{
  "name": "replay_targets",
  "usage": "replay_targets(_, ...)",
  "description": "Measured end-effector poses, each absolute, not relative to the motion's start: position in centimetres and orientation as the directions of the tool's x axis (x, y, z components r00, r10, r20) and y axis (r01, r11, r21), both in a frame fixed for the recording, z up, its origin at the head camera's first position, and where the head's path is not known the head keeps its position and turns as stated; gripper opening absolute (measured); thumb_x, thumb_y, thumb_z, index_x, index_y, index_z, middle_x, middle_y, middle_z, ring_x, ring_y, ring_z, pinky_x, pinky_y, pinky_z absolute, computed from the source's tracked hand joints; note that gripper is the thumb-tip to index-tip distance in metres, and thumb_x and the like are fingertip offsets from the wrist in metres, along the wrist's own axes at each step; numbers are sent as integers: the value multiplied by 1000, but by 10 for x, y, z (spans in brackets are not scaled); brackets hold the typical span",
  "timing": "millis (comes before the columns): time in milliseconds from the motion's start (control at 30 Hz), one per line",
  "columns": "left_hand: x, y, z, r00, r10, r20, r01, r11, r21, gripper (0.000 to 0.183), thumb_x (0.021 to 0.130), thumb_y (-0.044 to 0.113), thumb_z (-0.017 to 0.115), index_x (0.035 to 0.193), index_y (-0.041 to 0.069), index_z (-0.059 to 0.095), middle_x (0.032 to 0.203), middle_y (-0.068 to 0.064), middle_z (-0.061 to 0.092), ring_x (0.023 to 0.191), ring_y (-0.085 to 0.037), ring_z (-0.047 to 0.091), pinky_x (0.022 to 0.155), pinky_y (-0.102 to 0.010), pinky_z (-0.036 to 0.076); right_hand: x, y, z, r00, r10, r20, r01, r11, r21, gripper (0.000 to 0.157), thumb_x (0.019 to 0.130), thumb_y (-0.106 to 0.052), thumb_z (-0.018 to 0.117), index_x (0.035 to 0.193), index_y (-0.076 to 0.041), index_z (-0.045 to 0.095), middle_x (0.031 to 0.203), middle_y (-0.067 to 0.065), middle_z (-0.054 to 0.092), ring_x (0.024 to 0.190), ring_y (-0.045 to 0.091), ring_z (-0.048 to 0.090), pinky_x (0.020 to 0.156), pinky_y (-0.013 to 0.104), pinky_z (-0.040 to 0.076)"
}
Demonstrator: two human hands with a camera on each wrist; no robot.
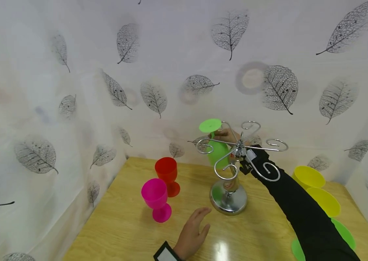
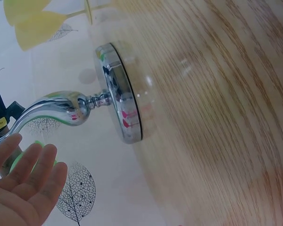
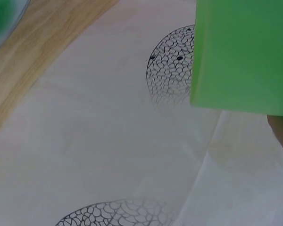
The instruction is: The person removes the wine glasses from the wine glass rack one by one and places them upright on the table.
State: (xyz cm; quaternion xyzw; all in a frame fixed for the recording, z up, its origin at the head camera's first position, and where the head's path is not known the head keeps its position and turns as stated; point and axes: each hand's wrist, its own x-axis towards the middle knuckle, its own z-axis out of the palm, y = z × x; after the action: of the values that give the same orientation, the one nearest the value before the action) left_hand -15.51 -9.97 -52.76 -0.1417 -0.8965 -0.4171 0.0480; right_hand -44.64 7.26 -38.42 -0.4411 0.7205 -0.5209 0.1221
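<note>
A bright green goblet (image 1: 218, 154) hangs upside down in my right hand (image 1: 225, 135), its foot uppermost. The fingers pinch it near the stem, beside a curled arm of the chrome rack (image 1: 228, 199), which overlaps the goblet in the head view. In the right wrist view the goblet's bowl (image 3: 245, 61) fills the upper right, with only a bit of hand showing. My left hand (image 1: 193, 233) holds nothing, fingers extended, low in front of the rack's round base. The left wrist view shows that hand (image 2: 28, 188) below the rack's curved stem (image 2: 61, 107).
Left of the rack stand a red goblet (image 1: 166, 170) and a magenta goblet (image 1: 155, 194), both upright on the wooden table (image 1: 122, 228). Two yellow goblets (image 1: 322, 201) and another green goblet (image 1: 344, 232) line the right side, partly behind my sleeve. A leaf-patterned sheet backs the table.
</note>
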Motion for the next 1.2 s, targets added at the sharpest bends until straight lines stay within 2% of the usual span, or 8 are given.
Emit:
replay_targets(167,-151,-96,-527,-947,225,229,320,616,720,45,91,11,58,135,15,49,135,-4,51,123,-22,52,99,-38,49,-438,85,-379,-747,-624,228,-484,277,-830,29,93,-15,54,115,1,63,109,9,69,107,12,59,94,24,44)
replay_targets(233,-150,-94,-527,-941,232,248,340,619,708,45,91,11,58,135,15,49,135,-5,51,122,-22,52,99,-38,49,-430,92,-376,-825,-531,194,-418,342,-841,30,93,-23,56,114,-5,65,111,5,70,104,9,58,90,23,45)
replay_targets(433,-150,-91,-529,-928,245,279,372,615,696,44,91,9,59,134,11,50,134,-7,52,122,-22,53,99,-39,49,-412,115,-381,-867,-407,288,-384,177,-906,32,94,-16,54,119,5,60,110,4,68,92,4,56,73,15,48)
replay_targets(533,-148,-89,-531,-924,253,288,383,607,696,44,91,9,59,133,11,50,133,-7,52,121,-22,54,99,-39,49,-412,127,-388,-892,-338,302,-345,76,-936,31,95,-12,53,120,6,58,103,-7,68,94,4,56,75,13,47)
replay_targets(767,-144,-82,-533,-886,271,377,462,588,664,44,90,9,60,132,10,51,131,-6,53,118,-21,55,97,-37,50,-414,148,-395,-960,-150,238,-232,-61,-971,15,92,-15,59,103,-17,69,86,-21,68,95,-3,57,86,11,43)
replay_targets(933,-146,-76,-532,-841,283,460,531,589,608,45,87,6,62,131,9,52,128,-7,54,116,-22,56,95,-37,51,-401,165,-392,-954,-86,289,-290,3,-957,38,95,-16,54,126,6,54,90,-21,63,98,-3,53,85,9,42)
replay_targets(1033,-147,-74,-531,-836,289,466,539,592,599,44,88,7,62,131,9,52,129,-7,54,117,-21,56,96,-37,50,-391,177,-393,-933,-25,360,-359,-34,-933,45,95,-13,52,127,19,45,91,-19,64,95,-1,56,83,9,44)
replay_targets(1200,-147,-71,-527,-858,297,418,510,583,632,43,89,9,60,132,11,51,130,-7,54,118,-21,55,97,-38,49,-375,191,-396,-940,113,323,-329,-40,-944,42,94,-12,55,126,15,49,89,-17,66,102,2,57,87,12,46)
